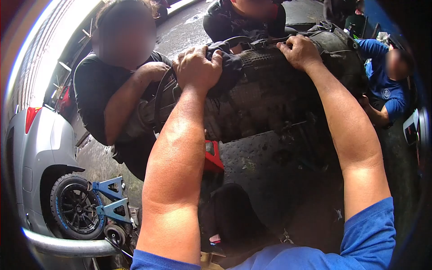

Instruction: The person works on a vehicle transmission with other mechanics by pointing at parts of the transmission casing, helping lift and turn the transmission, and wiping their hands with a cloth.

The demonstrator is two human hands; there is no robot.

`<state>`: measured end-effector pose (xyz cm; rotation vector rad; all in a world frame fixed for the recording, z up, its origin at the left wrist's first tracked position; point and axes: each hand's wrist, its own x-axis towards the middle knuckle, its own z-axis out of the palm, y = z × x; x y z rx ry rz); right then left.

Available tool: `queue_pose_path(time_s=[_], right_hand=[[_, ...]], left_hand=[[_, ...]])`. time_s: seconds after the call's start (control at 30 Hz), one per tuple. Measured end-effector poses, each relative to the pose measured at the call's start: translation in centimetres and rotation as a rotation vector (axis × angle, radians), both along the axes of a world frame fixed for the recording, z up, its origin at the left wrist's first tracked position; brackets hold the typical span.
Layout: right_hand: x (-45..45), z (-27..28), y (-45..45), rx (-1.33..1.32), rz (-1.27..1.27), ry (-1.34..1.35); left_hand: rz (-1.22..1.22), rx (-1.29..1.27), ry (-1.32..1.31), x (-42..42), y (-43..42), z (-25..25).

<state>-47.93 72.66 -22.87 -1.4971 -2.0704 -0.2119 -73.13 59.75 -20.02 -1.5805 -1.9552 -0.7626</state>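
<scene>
A long, grimy dark metal assembly with a ribbed casing lies across the far middle of the scene, above the dark floor. The left hand is palm down at its left part, partly open, thumb apart from the fingers, touching a crumpled black cloth; the palm side is hidden, so any grip there cannot be told. The right hand lies on the far upper edge of the casing with bent fingers; their undersides are out of sight, and how tightly they close cannot be told.

At the left, a person in dark clothing has a forearm against the assembly's left end, near a thin black ribbed hose. Another person in black is at the far side, cut off by the top edge. At the right, a person in a blue shirt has one hand by the casing's right end, its fingers partly hidden.

A red metal piece shows below the casing, mostly covered by the left forearm. Near left are two blue metal stands beside a silver car, itself cut off by the lens rim
</scene>
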Motion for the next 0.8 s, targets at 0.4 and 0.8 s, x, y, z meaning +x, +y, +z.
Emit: queue_pose_path(time_s=[0.4, 0.8], right_hand=[[0.8, -1.0, 1.9, 0.083, 0.123, 0.171], [1.0, 0.8, -0.9, 0.014, 0.158, 0.279]], left_hand=[[0.002, 0.002, 0.017, -0.1, 0.1, 0.0], [0.026, 0.03, 0.091, -1.0, 1.0, -0.7]])
